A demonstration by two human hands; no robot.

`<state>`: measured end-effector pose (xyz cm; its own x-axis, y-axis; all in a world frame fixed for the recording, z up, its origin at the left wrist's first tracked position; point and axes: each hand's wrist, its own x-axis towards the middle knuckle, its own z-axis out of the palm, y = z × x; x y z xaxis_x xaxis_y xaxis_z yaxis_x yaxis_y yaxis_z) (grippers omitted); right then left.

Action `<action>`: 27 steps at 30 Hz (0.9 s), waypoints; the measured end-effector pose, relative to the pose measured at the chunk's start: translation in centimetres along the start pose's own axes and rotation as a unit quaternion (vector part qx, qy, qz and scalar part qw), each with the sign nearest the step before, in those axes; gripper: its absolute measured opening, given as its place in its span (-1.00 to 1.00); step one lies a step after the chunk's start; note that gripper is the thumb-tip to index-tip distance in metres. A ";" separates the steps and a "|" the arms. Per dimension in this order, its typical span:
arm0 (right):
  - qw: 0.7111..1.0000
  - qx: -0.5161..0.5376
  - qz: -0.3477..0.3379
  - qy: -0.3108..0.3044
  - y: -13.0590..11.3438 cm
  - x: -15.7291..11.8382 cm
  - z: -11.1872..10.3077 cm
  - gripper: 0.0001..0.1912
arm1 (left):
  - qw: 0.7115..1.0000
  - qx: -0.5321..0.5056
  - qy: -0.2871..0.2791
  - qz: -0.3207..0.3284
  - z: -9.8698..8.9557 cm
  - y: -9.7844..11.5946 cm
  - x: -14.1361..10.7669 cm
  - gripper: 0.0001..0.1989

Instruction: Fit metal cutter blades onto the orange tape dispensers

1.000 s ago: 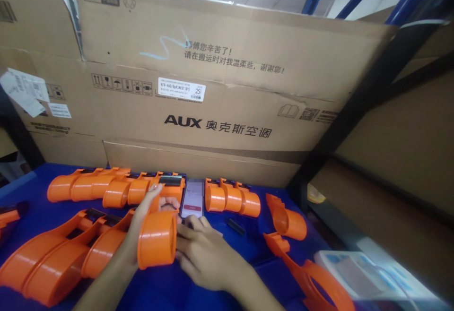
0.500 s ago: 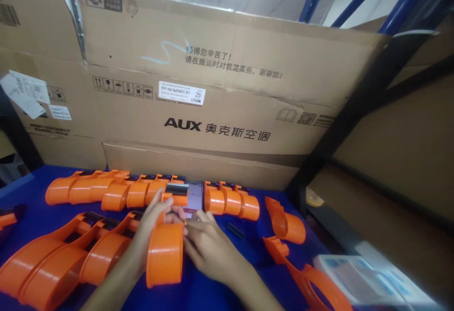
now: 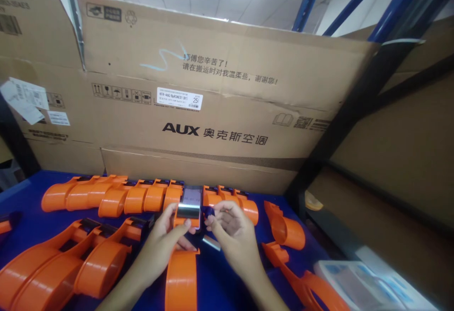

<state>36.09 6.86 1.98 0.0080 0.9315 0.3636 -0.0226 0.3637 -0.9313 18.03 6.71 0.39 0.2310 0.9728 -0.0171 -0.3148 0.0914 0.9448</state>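
Note:
My left hand is closed around the upper end of an orange tape dispenser, its thumb on the front. A dark strip with a toothed metal edge runs across that end, and the round frame hangs below toward me. Just right of it, my right hand pinches a small dark blue piece between thumb and fingers, apart from the dispenser. On the blue surface by my right fingers lies a short shiny strip. A phone with digits on its screen is behind the dispenser, partly covered.
Several orange dispensers line the back, with more at front left. Two orange frames lie at the right, near a white-and-blue box. A cardboard wall and a dark rack post bound the blue surface.
My right hand has drawn away to the right from the dispenser, now with the small blue piece in its fingers. My left hand has turned the dispenser, and its toothed edge now faces me.

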 end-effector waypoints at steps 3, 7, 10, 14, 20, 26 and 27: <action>0.998 -0.049 -0.011 -0.036 0.1 -0.3 0.4 -0.82 | 1.000 0.000 0.002 0.004 0.1 0.0 -0.1 -0.57; 0.983 -0.156 -0.079 -0.061 -0.4 -0.5 0.6 -0.89 | 1.000 0.009 -0.002 0.014 0.1 -0.1 0.0 -0.60; 0.961 -0.229 -0.130 -0.084 -0.9 -0.5 0.3 -0.87 | 0.999 0.028 -0.001 0.022 0.0 -0.2 0.0 -0.60; 0.938 -0.280 -0.168 -0.116 -1.1 -0.4 -0.1 -0.86 | 0.998 0.053 0.001 0.024 0.0 -0.3 -0.2 -0.61; 0.922 -0.313 -0.171 -0.148 -1.4 -0.6 -0.2 -0.88 | 0.999 0.035 0.009 0.020 0.3 -0.4 0.0 -0.60; 0.958 -0.227 -0.132 -0.119 -1.6 -0.4 -0.8 -0.90 | 1.000 -0.027 0.012 0.008 0.6 0.0 -0.2 -0.51; 0.969 -0.193 -0.111 -0.105 -1.6 -0.2 -0.9 -0.92 | 0.999 -0.041 0.011 -0.003 0.6 0.2 -0.3 -0.45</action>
<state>37.01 6.04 3.37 -0.2351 0.8246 0.5145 0.3319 0.5656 -0.7549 18.48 6.26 0.81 0.2119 0.9768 -0.0305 -0.3885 0.1128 0.9145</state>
